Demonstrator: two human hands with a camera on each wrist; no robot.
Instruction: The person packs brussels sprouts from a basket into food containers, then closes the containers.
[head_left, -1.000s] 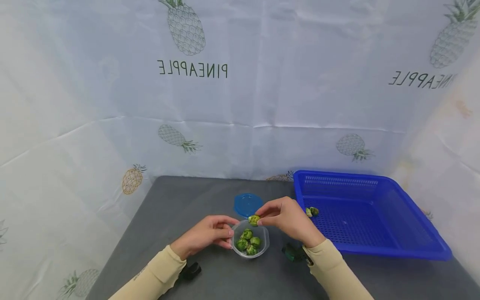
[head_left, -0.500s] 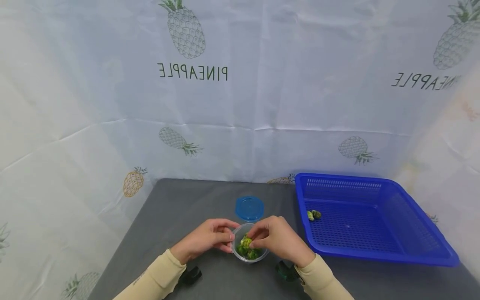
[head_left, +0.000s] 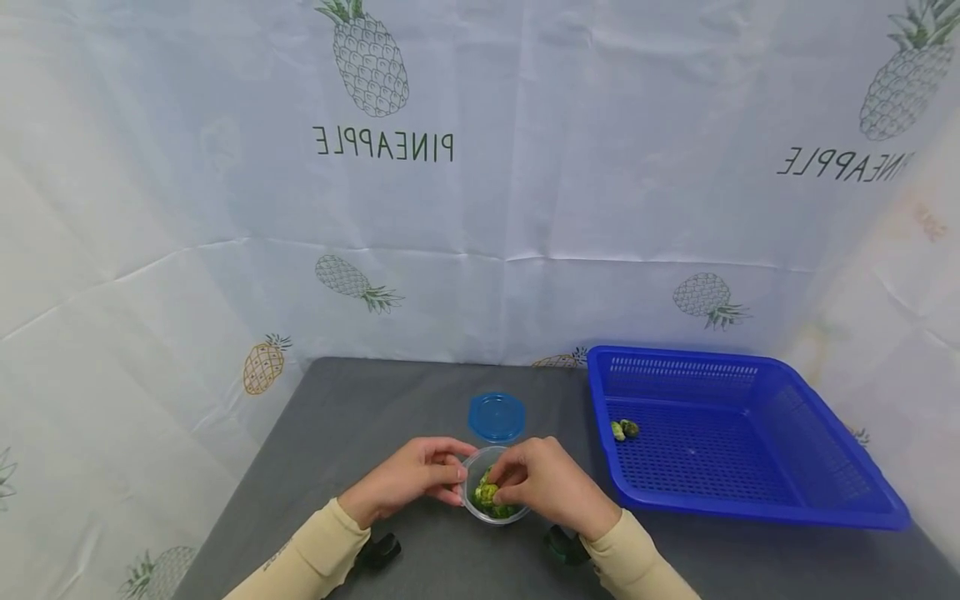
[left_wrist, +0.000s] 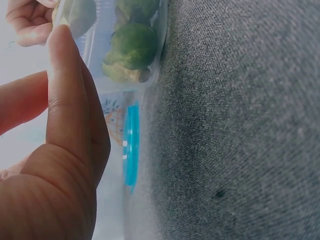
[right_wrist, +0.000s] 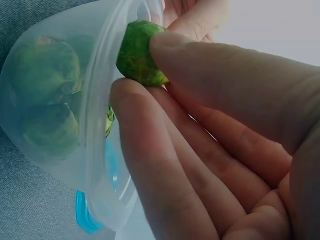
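Observation:
A clear plastic container [head_left: 487,457] stands on the grey cloth, with several Brussels sprouts [left_wrist: 134,46] inside. On its left side my left hand [head_left: 411,478] holds it, thumb and fingers at the rim. My right hand [head_left: 553,490] reaches over the opening from the right. Between its thumb and fingertips it pinches a green Brussels sprout [right_wrist: 140,52], right at the rim in the right wrist view. In the head view the right fingers hide part of the container and of the sprouts in it.
A blue lid [head_left: 497,417] lies flat just behind the container. To the right stands a large blue basket [head_left: 750,510] with a couple of sprouts [head_left: 624,429] in its left corner. A pineapple-print curtain [head_left: 480,200] hangs behind the grey table [head_left: 375,400].
My right hand has brought the pinched sprout down and a little left, from above the container's back rim into its opening. The left hand stays at the container's left side.

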